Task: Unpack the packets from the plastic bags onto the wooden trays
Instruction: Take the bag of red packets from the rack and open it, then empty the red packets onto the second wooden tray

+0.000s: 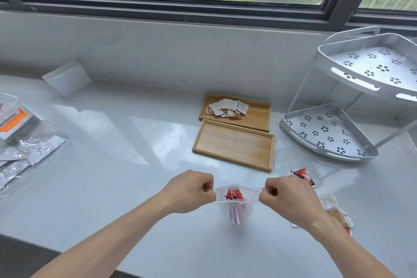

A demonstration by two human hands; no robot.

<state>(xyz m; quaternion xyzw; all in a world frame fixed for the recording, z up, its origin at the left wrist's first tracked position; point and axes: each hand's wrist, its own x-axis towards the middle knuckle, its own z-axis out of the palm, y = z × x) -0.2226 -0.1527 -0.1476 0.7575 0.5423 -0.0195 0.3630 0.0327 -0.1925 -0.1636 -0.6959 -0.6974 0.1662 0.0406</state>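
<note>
A clear plastic bag (237,207) with red packets (234,194) inside hangs above the counter's front. My left hand (191,190) pinches its left top edge and my right hand (285,198) pinches the right top edge, so the mouth is stretched between them. Two wooden trays lie beyond the bag. The near tray (234,145) holds nothing. The far tray (259,115) carries a heap of white and brown packets (228,108). One red packet (304,176) lies loose on the counter just right of my right hand.
A white two-tier corner rack (352,124) stands at the right. More packets (334,207) lie under my right wrist. At the left sit a clear bag of silver packets (24,156) and a clear container (9,115). A white envelope (66,78) leans on the wall.
</note>
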